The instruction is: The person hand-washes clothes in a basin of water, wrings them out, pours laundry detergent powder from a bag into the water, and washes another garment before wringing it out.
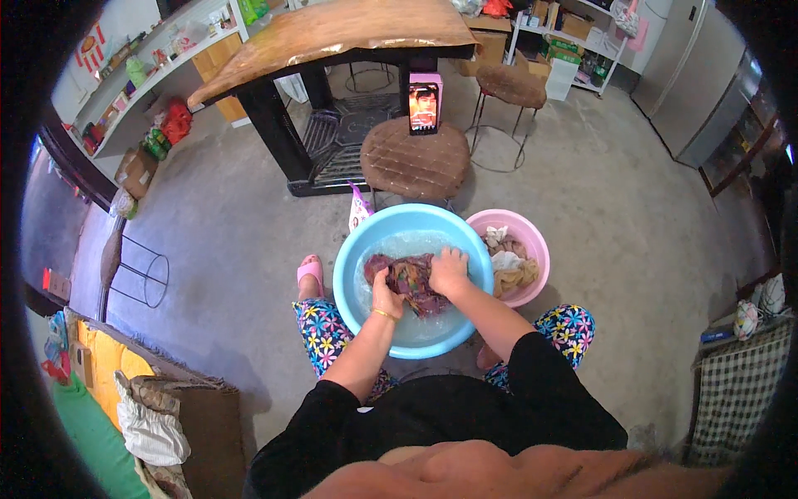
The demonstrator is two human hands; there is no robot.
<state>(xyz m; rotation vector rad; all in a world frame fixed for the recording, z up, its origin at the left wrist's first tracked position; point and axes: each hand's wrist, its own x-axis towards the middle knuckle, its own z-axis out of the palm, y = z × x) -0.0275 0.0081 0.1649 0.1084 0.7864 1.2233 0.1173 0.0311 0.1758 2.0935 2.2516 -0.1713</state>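
Observation:
A light-blue round basin (pixel 347 320) of soapy-looking water stands on the floor between my legs. In it lies a bunched, wet, dark patterned cloth (pixel 413 279), purplish with patches of colour. My left hand (pixel 386 293), a gold bangle at its wrist, grips the cloth's left part with the fingers curled round it. On the cloth's right part sits my right hand (pixel 449 270), fingers bent down into the fabric; the fingertips are partly hidden.
Touching the basin's right side is a pink basin (pixel 542 249) with several cloths in it. A brown padded stool (pixel 416 158) beyond holds up a lit phone (pixel 424 106). A white-and-purple packet (pixel 359 208) stands behind the blue basin. Farther off is a wooden table (pixel 349 37).

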